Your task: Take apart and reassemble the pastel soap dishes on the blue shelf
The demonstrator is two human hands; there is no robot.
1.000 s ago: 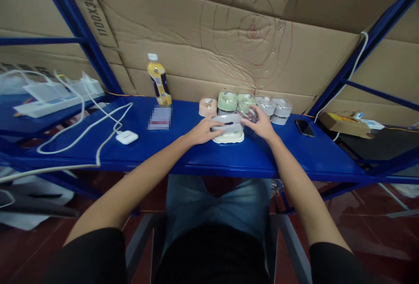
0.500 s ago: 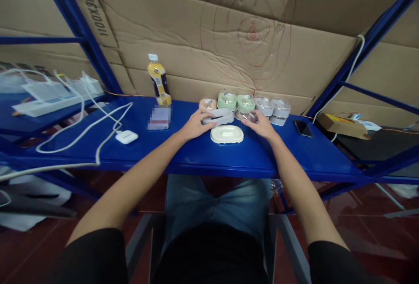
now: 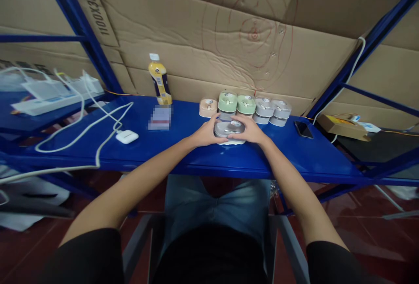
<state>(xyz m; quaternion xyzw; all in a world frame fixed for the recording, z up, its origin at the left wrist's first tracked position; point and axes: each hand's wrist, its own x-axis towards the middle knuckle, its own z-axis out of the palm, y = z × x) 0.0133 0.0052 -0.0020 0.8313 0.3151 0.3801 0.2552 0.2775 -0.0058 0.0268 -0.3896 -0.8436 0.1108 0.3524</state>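
Note:
A grey oval box with a clear lid [image 3: 229, 128] is gripped between my two hands near the middle of the blue table. My left hand [image 3: 207, 132] wraps its left end, thumb along the front. Around the right end curls my right hand [image 3: 249, 130], fingers over the lid's edge and thumb at the front. Under the box shows the wavy rim of a white oval piece [image 3: 233, 142], mostly covered. Just behind stand similar small boxes: an orange one [image 3: 208, 107], green ones [image 3: 227, 100] and grey ones [image 3: 264, 108], several of them stacked.
At the left are a yellow drink bottle [image 3: 159, 81], a blurred-out flat item [image 3: 160, 117], a white earphone case [image 3: 127, 136] and a looping white cable [image 3: 75, 148]. A phone [image 3: 303, 129] lies at the right. Cardboard [image 3: 183, 39] walls the back; blue posts [image 3: 81, 35] frame the sides.
The grey shell and the clear lid, held apart before, are now together as one box. Both hands have come closer together, with the box over the white piece.

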